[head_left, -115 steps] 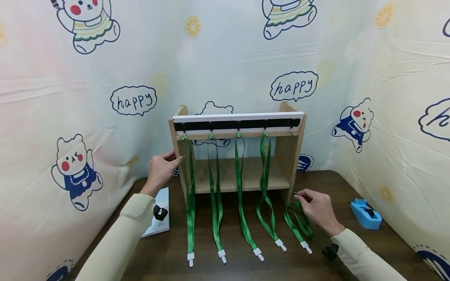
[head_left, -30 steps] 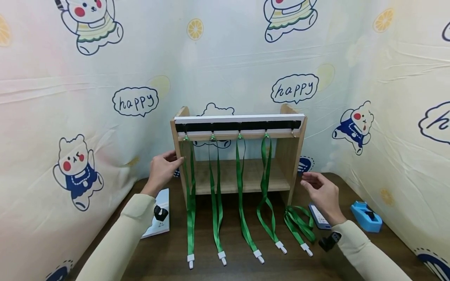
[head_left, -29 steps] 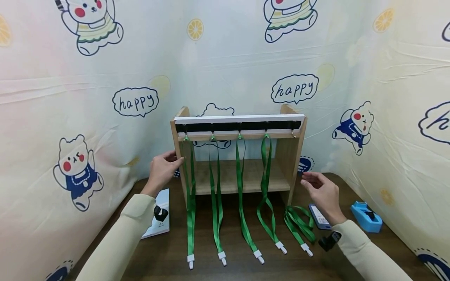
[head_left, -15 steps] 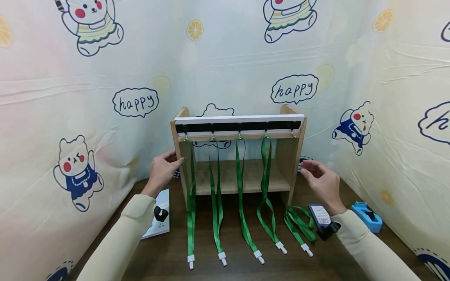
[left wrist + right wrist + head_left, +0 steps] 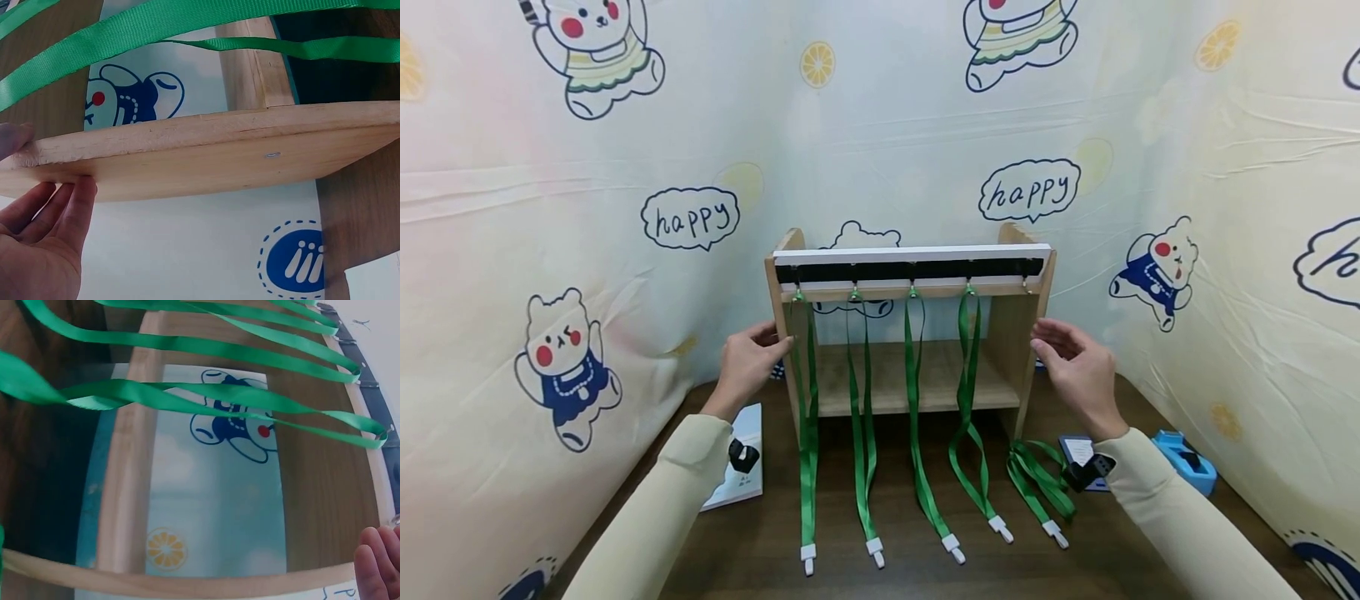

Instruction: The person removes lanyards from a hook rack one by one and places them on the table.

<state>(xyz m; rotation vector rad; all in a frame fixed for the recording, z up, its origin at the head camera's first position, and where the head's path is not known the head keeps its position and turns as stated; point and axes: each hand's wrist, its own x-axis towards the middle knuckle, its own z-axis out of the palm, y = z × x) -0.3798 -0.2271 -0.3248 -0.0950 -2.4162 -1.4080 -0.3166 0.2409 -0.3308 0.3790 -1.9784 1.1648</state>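
Note:
A wooden rack (image 5: pixel 1009 333) stands on the table, with a row of hooks along its black strip (image 5: pixel 880 271). Several green lanyards (image 5: pixel 808 467) hang from the hooks, white clips resting low in front; the rightmost hook (image 5: pixel 1028 285) carries none. My left hand (image 5: pixel 748 362) pinches the left side panel (image 5: pixel 187 159), thumb at its front edge and fingers on the outer face. Beside the right panel is my right hand (image 5: pixel 1081 379), fingers loosely extended, fingertips right at the panel's edge and holding nothing. Another green lanyard (image 5: pixel 1037 475) lies looped on the table below it.
A blue-and-white card (image 5: pixel 1078 450) lies under the right wrist, partly covered. The blue tape dispenser (image 5: pixel 1187 467) sits farther right. By the left forearm is a white booklet (image 5: pixel 748 429). Patterned curtains (image 5: pixel 880 125) enclose the brown table (image 5: pixel 917 575) behind and at the sides.
My right hand has let go of the looped lanyard on the table and risen, then moved left to the rack's right panel. The card has come into view. My left hand keeps its place.

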